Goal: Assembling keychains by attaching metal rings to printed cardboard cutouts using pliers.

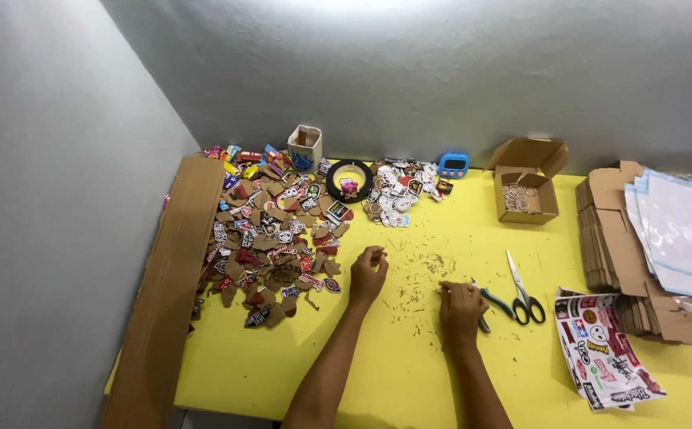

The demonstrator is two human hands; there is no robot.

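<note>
My left hand rests on the yellow table, fingers curled with the tips together; nothing shows between them. It lies just right of a heap of brown cardboard-backed sticker cut-outs. My right hand lies knuckles up on the table, closed over teal-handled pliers whose handle ends stick out to its right. Small brown scraps are scattered between the two hands. Grey scissors with black handles lie just right of the pliers.
A long cardboard sheet leans along the left wall. At the back stand a small square cup, a black tape ring, a pile of stickers, a blue timer and an open box. Flattened cartons, clear bags and a sticker sheet lie right.
</note>
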